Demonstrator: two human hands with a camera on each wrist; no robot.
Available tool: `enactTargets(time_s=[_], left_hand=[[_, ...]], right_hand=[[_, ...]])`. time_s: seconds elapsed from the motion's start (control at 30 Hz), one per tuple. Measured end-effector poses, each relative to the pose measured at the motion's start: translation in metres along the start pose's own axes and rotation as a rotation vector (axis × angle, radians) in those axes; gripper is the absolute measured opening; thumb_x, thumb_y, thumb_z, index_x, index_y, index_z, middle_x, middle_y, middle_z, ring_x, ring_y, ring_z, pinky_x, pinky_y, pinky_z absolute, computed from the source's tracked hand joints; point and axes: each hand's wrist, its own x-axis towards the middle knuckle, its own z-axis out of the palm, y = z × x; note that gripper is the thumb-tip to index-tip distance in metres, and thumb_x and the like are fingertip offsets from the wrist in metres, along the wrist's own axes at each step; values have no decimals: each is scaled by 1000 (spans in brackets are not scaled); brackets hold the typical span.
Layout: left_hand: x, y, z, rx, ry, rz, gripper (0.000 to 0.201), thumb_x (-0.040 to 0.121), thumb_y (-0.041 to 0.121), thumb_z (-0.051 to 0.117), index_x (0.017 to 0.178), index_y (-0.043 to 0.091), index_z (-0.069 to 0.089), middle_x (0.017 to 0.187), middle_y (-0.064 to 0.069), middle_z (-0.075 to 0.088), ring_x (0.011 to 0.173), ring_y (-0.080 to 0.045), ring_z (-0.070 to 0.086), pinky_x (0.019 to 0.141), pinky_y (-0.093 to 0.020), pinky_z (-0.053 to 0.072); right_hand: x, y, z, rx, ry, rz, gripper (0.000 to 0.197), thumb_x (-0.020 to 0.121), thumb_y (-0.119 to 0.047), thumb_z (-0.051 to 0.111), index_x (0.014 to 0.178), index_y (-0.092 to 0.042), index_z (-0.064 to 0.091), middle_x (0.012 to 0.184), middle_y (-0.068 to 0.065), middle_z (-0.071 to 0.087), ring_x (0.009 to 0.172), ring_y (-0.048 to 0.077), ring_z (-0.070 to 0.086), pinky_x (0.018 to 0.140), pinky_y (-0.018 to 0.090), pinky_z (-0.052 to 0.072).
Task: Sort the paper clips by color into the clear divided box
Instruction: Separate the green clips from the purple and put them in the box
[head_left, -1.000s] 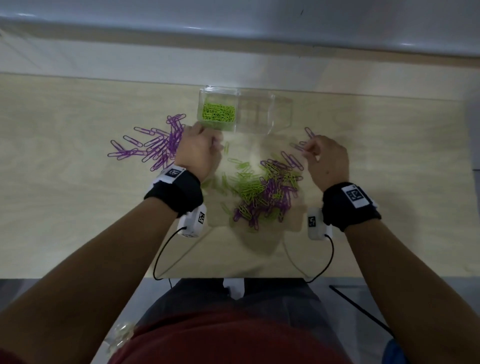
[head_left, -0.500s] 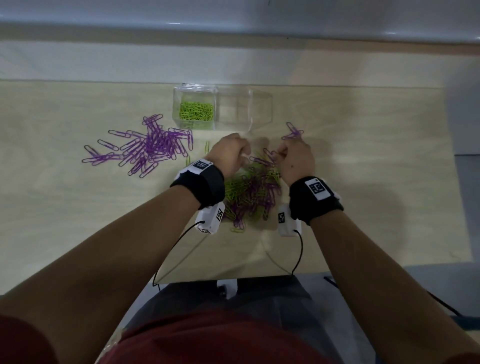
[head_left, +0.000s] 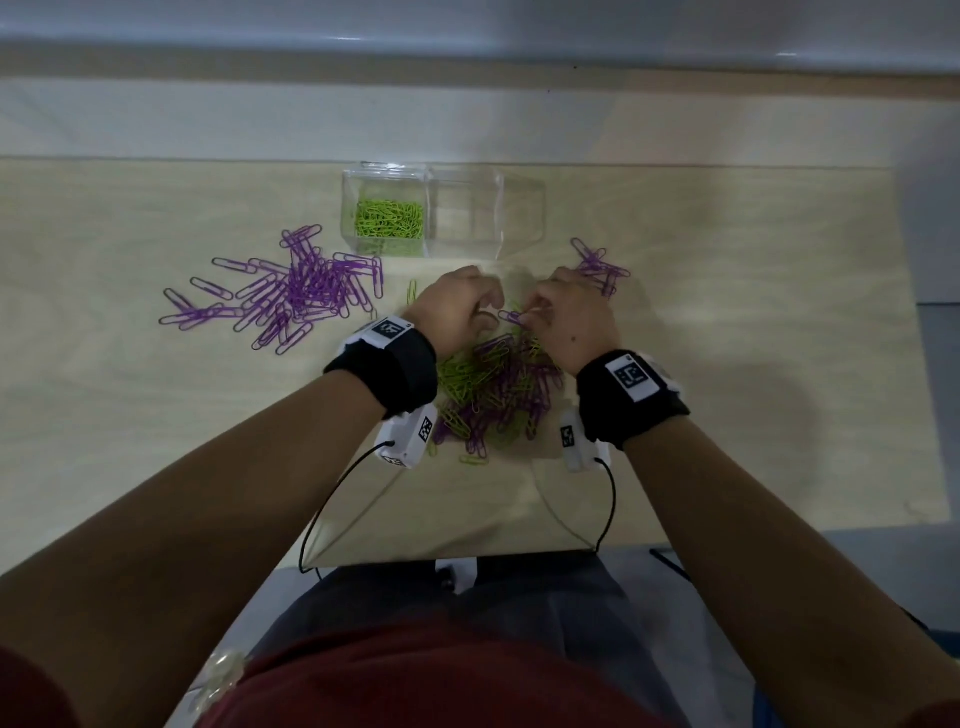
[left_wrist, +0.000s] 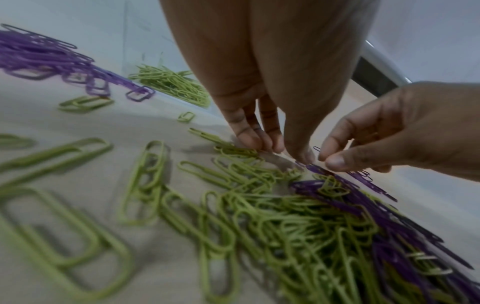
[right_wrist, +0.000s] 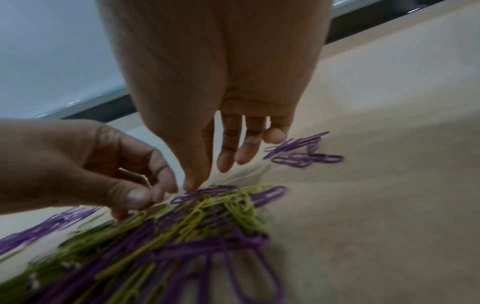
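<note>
Paper clips, green and purple mixed, are heaped in a mixed pile on the pale wooden table, nearest the person and between the two wrists. A few green clips are seen lying loose on the left edge of the heap. At the far edge of the pile the two hands are brought close together. A purple clip is pinched by the right hand, thumb and forefinger curled round it, so that grip is closed on the clip. The left hand is held just beside it with its fingertips pointed down at the clips; whether anything is gripped there cannot be told, though the fingers are curled and bunched. Black wristbands with white tags are worn on both wrists.

Further out, to the left, a big spread of purple clips is laid on the table, well apart from the mixed pile. To the right, just beyond the right hand, a small purple cluster is seen. Farthest of all, the clear divided box is stood upright on the table: green clips in the box are gathered in its left compartment, and no clips are made out in the right one.
</note>
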Motion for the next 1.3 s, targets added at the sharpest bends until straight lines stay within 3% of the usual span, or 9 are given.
enactTargets(time_s=[0.1,0.37,0.43,0.57,0.7,0.9,1.07,1.2,1.3], left_hand=[[5,4,4,59,6,-3,21,78,17,70,97,11,64,97,-11,55,87,-26,55,73,-27,39],[9,8,5,144,-60,-9,6,80,8,57,85,10,61,98,-11,51,96,-28,52,79,-40,49],[9,7,3,135,-71,-2,8,78,5,56,83,9,61,96,-10,51,93,-28,52,77,-38,48],[9,1,0,99,-63,-19,20,79,0,52,93,9,62,100,-12,52,90,-28,55,80,-33,46],[11,3,4,80,-29,-28,17,84,12,58,101,9,60,103,-13,53,93,-29,55,82,-34,47],[22,14,13,142,-11,-18,16,83,11,61,98,7,59,105,-14,51,96,-32,50,82,-42,47],[25,18,10,299,-81,4,9,87,6,54,95,3,55,109,-17,49,101,-33,47,83,-47,46],[31,34,3,252,-43,-68,22,90,2,47,111,0,44,109,-19,54,97,-35,54,77,-44,47],[32,53,0,339,30,-104,34,89,3,43,122,3,35,103,-16,58,88,-35,59,62,-38,42]], right_hand=[[7,-9,3,-54,-70,45,11,81,-21,68,84,-12,63,99,10,54,95,30,53,76,41,49],[8,-6,2,-5,-155,60,5,83,-14,62,86,-10,61,99,13,55,94,31,54,80,44,47],[7,0,-2,112,-114,94,5,83,-13,64,81,-9,60,90,10,60,86,28,58,76,39,49],[2,19,-17,373,50,286,11,82,-7,67,75,-12,59,76,1,63,70,11,58,61,14,42],[-1,35,-27,621,117,389,21,81,0,67,67,-14,60,70,12,67,51,6,55,55,22,44],[-3,44,-39,491,152,346,8,82,-9,70,75,-11,66,78,9,65,68,17,56,59,17,45],[2,54,-41,339,249,441,15,84,-12,65,72,-20,62,77,0,65,65,9,57,61,17,45],[4,52,-37,3,250,436,9,85,-19,56,88,-21,65,103,5,60,98,30,55,84,41,47],[9,42,-32,-189,192,306,21,88,-22,53,103,-22,67,111,8,53,105,33,46,84,42,35]])
